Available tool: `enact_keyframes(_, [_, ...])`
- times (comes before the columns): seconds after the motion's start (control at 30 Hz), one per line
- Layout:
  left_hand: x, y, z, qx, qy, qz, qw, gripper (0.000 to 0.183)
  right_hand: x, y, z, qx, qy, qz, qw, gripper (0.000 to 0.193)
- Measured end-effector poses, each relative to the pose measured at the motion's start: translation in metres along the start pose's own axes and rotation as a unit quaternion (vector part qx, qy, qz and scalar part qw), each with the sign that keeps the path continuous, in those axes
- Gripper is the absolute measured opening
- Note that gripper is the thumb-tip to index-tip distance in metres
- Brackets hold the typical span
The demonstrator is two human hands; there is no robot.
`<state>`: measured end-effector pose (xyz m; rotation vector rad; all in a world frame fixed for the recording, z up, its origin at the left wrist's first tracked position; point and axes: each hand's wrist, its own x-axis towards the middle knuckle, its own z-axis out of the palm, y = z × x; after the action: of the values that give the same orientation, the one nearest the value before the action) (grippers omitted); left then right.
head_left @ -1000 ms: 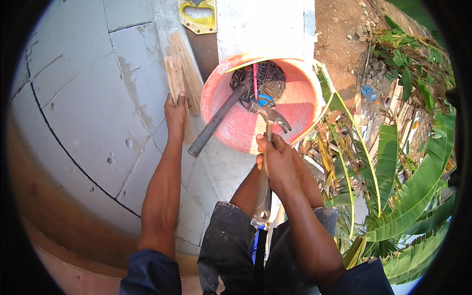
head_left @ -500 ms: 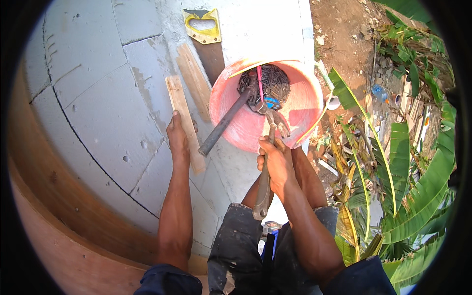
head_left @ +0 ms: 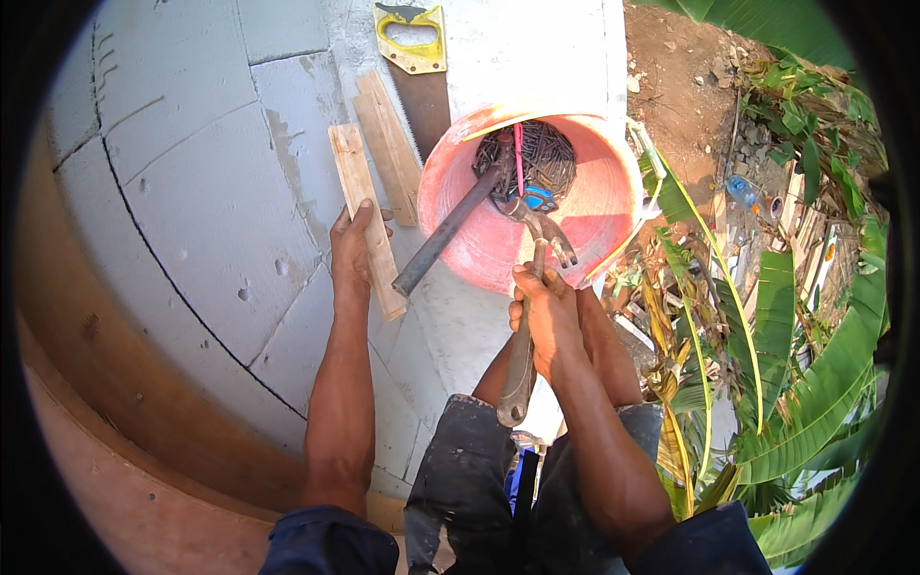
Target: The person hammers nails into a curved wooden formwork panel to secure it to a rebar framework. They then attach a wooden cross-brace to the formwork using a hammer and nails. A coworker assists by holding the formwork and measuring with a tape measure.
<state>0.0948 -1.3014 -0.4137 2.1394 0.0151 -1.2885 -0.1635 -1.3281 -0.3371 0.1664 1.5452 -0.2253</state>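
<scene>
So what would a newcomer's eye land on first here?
Probably the pink bucket, upper centre, with a heap of nails inside and a long dark handle jutting out. Then the claw hammer in the right grip, the wooden strip in the left grip, and the big green leaves on the right.

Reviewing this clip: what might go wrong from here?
1. The wooden strip in the left hand might knock the unheld hammer, whose handle juts past the rim of the bucket.
2. The bucket appears close to the edge of the pale surface; a bump could spill its nails.
3. The toothed edge of the handsaw lies exposed and might nick a straying hand.
</scene>
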Motion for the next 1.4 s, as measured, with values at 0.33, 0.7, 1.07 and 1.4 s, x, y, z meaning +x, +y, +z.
enact_keyframes(0.33, [0.108,-0.031,0.04,0.491,0.155,0.227,0.826,0.047,-0.006,-0.01,-0.011,0.013,-0.046,0.017,0.999,0.02])
enact_keyframes(0.7, [0.137,-0.04,0.069,0.501,0.133,0.223,0.826,0.062,-0.007,-0.019,-0.008,0.001,-0.03,-0.002,1.0,0.024])
enact_keyframes(1.07, [0.13,-0.044,0.07,0.383,0.168,0.183,0.89,0.067,-0.013,-0.018,-0.001,-0.029,-0.035,-0.002,0.999,0.034])
enact_keyframes(1.4, [0.095,-0.025,0.052,0.327,0.184,0.315,0.872,0.059,-0.009,-0.018,-0.003,-0.025,-0.01,-0.021,0.999,0.027])
